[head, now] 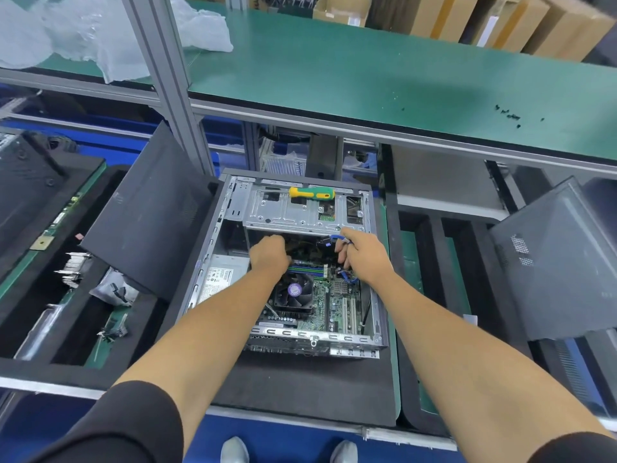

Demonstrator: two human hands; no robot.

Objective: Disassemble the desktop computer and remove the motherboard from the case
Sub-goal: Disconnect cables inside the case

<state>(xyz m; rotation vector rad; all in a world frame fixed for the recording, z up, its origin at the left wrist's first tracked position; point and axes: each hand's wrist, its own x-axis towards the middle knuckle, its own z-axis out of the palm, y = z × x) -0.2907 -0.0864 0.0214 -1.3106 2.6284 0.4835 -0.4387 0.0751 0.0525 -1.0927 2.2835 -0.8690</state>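
Open case [213,228] lying flat on black mat [300,389]. Left hand [269,254] curling down inside above fan [293,292], grip hidden, can't tell. Motherboard [337,302] sitting under both hands. Right hand [362,259] pinching blue cable [338,238].

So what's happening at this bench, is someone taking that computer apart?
Yes. A person is reaching both hands into an open grey metal computer case lying on a black foam pad. The right hand pinches a thin blue cable near the drive cage, while the left hand, curled, works among the wires above the memory slots. The green motherboard with its black cooling fan still sits inside. A green-and-yellow screwdriver rests on top of the drive cage.
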